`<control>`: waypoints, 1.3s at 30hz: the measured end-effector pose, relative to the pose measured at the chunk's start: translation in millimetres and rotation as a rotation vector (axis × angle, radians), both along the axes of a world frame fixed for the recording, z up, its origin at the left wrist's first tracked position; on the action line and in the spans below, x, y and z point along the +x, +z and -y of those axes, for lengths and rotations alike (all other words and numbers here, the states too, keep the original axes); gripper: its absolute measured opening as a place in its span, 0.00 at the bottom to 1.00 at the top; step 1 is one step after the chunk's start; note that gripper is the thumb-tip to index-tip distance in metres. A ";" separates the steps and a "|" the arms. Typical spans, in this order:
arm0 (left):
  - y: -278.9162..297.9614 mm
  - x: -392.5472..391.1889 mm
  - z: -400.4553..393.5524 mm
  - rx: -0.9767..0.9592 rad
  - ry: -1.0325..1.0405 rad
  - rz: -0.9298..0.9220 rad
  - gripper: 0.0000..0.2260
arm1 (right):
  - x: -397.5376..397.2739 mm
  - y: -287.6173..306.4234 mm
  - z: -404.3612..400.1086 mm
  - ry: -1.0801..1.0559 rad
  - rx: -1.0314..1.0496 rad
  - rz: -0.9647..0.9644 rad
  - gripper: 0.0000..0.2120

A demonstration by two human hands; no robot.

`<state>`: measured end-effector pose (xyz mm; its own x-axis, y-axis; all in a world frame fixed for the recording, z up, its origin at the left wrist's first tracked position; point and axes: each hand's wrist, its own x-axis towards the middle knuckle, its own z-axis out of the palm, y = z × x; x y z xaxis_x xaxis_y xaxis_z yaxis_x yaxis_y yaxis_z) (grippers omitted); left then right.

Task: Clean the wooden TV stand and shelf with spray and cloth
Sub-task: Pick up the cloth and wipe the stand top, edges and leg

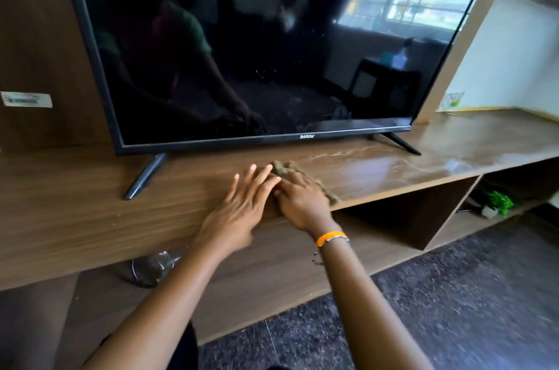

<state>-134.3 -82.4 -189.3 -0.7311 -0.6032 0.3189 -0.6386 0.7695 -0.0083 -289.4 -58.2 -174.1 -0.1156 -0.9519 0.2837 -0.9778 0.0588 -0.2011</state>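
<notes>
The wooden TV stand (75, 203) runs across the view, its top wet and streaked on the right side. A crumpled brown cloth (290, 171) lies on the top near the front edge, below the TV. My right hand (302, 203) presses down on the cloth with fingers curled over it. My left hand (242, 203) lies flat on the wood just left of the cloth, fingers spread, fingertips touching the right hand. No spray bottle is in view.
A black flat TV (257, 45) stands on two legs at the back of the stand. Open shelf compartments (402, 218) lie below right, with a small green plant (499, 203). A clear plastic bag (151, 268) sits on the lower shelf. Dark speckled floor (453, 294) below.
</notes>
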 end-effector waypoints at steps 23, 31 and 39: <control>8.3 5.9 -6.1 0.412 0.065 -0.519 0.46 | 24.4 4.1 58.9 0.354 0.175 0.056 0.22; 11.0 -4.0 7.4 0.417 0.111 -0.124 0.45 | -166.7 11.3 105.9 -0.244 0.288 0.055 0.20; 14.4 -4.5 13.3 0.406 0.077 -0.099 0.52 | -59.9 13.3 90.2 -0.049 0.211 0.076 0.22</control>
<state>-138.9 -95.7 -174.9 -0.6572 -0.7457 0.1100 -0.6766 0.6479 0.3499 -349.3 -148.3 -160.8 -0.1770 -0.9819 0.0678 -0.9552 0.1548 -0.2522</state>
